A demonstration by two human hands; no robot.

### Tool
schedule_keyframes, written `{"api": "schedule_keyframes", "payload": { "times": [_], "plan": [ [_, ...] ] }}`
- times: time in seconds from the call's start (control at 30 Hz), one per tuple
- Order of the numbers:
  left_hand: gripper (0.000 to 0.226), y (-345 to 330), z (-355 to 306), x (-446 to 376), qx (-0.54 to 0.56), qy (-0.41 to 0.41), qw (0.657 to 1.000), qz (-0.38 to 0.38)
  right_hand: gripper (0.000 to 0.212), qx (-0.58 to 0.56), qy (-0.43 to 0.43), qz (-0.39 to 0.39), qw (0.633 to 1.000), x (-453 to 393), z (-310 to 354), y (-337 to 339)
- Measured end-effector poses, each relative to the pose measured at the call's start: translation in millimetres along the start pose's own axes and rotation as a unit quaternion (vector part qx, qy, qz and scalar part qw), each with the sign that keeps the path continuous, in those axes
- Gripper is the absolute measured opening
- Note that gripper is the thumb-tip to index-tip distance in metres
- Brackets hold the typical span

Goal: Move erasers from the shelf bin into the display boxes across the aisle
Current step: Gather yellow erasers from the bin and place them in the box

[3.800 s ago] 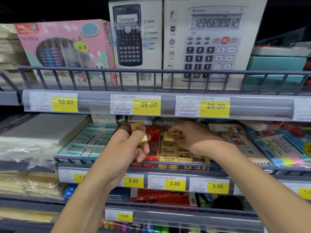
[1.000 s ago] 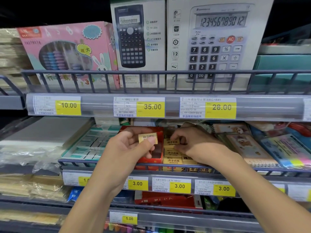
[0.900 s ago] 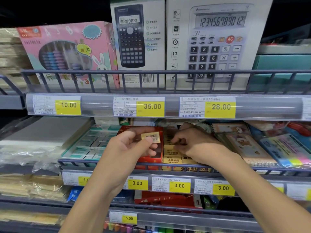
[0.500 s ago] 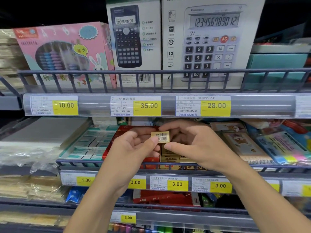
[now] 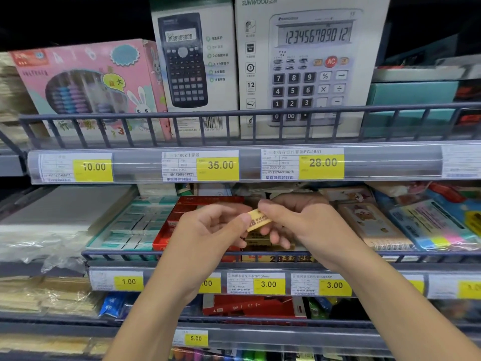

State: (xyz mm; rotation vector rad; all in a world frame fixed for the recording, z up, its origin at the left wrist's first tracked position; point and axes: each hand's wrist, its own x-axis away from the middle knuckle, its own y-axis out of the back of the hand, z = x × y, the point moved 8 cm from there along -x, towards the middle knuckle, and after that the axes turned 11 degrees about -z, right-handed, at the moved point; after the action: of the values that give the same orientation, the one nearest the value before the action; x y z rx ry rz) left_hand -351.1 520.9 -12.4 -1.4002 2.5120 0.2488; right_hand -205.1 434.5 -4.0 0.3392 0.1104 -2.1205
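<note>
A small yellow eraser (image 5: pixel 258 220) with red print is held between both hands in front of the middle shelf. My left hand (image 5: pixel 208 235) pinches its left end with the thumb on top. My right hand (image 5: pixel 299 225) grips its right end, fingers curled under it. Below the hands sits the yellow eraser bin (image 5: pixel 276 257), marked 2B on its front, with more yellow erasers (image 5: pixel 256 241) partly hidden by my fingers. A red box (image 5: pixel 179 217) stands just left of the bin.
A grey wire rail (image 5: pixel 125 254) fronts the middle shelf, with yellow price tags (image 5: pixel 269 284) below. Teal eraser packs (image 5: pixel 135 225) lie to the left, notebooks (image 5: pixel 372 225) and sticky flags (image 5: pixel 437 230) to the right. Calculator boxes (image 5: pixel 309 66) stand on the upper shelf.
My right hand left the bin and came up to the eraser in my left hand. Both hands now hold it, and it has turned from barcode side to printed side.
</note>
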Motion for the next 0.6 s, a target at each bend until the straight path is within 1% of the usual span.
{"api": "schedule_keyframes", "payload": {
  "times": [0.07, 0.13, 0.2, 0.27, 0.37, 0.4, 0.47, 0.53, 0.6],
  "plan": [
    [0.020, 0.4, 1.7, -1.2, -0.002, 0.008, 1.000, -0.013, 0.026, 0.064, 0.031, -0.013, 0.997, 1.3, 2.7, 8.7],
    [0.015, 0.8, 2.5, -2.0, -0.011, 0.010, 1.000, -0.022, 0.027, 0.136, 0.084, -0.005, 0.987, 5.0, 10.6, 15.5],
    [0.007, 0.3, 3.1, -3.0, -0.022, 0.006, 0.999, -0.026, 0.030, 0.168, 0.131, 0.021, 0.977, 9.3, 19.4, 15.7],
    [0.007, -2.3, 2.4, -3.5, -0.030, 0.002, 0.999, -0.025, 0.026, 0.205, 0.170, 0.025, 0.964, 11.8, 26.4, 15.8],
    [0.016, -4.8, 1.3, -3.8, -0.064, -0.009, 0.997, -0.046, 0.023, 0.224, 0.173, 0.007, 0.959, 11.3, 31.2, 25.0],
    [0.020, -3.7, -0.4, -3.3, -0.088, -0.025, 0.994, -0.059, 0.024, 0.222, 0.158, -0.005, 0.962, 9.6, 30.5, 32.3],
    [0.019, -1.9, -8.1, 1.2, -0.167, -0.095, 0.979, -0.068, 0.023, 0.255, 0.111, -0.016, 0.960, 5.1, 25.2, 48.2],
    [0.020, -5.1, -15.0, 10.5, -0.264, -0.183, 0.946, -0.040, 0.010, 0.338, 0.098, 0.003, 0.936, 2.2, 21.2, 56.8],
    [0.027, -11.7, -15.2, 20.2, -0.333, -0.247, 0.910, 0.003, 0.008, 0.395, 0.085, 0.030, 0.914, 3.5, 18.2, 57.7]
  ]
}}
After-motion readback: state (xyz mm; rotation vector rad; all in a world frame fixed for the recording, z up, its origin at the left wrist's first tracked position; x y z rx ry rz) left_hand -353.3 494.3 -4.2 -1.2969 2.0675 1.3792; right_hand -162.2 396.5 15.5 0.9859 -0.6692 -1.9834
